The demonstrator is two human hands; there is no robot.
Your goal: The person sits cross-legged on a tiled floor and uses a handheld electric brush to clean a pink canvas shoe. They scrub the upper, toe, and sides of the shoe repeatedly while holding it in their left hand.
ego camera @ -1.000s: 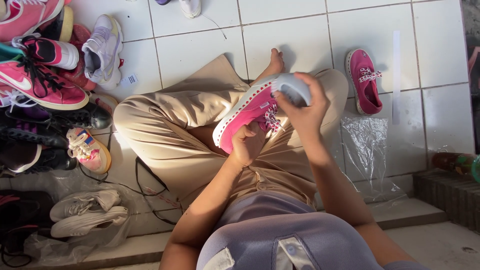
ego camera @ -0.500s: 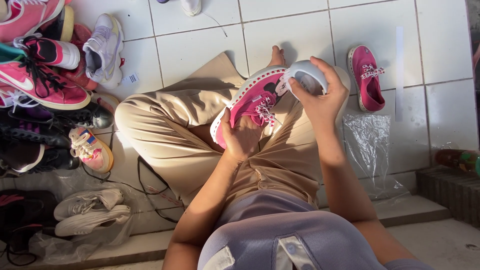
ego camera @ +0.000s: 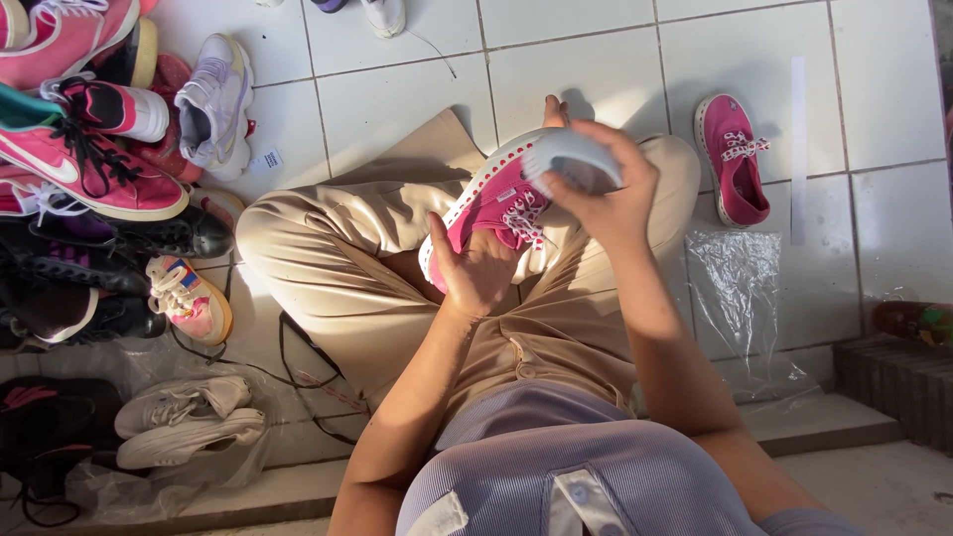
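Note:
I sit cross-legged on white floor tiles in beige trousers. My left hand (ego camera: 476, 268) grips the heel end of a pink sneaker (ego camera: 488, 201) with a white dotted sole and patterned laces, held over my lap. My right hand (ego camera: 608, 199) is closed around a rounded light-grey object (ego camera: 571, 159) pressed against the shoe's toe end. What the grey object is I cannot tell exactly. The matching pink sneaker (ego camera: 735, 159) lies on the tiles to my right.
A pile of shoes fills the left: pink sneakers (ego camera: 79, 164), a white one (ego camera: 213, 104), black ones (ego camera: 89, 263), a small colourful shoe (ego camera: 189, 298), a grey pair (ego camera: 189, 422). A clear plastic bag (ego camera: 740, 298) lies right. A bottle (ego camera: 913, 320) rests on a brick ledge.
My right hand with the grey object has slid back leftward along the shoe's toe. The shoe has tilted slightly. My left hand keeps its hold on the heel.

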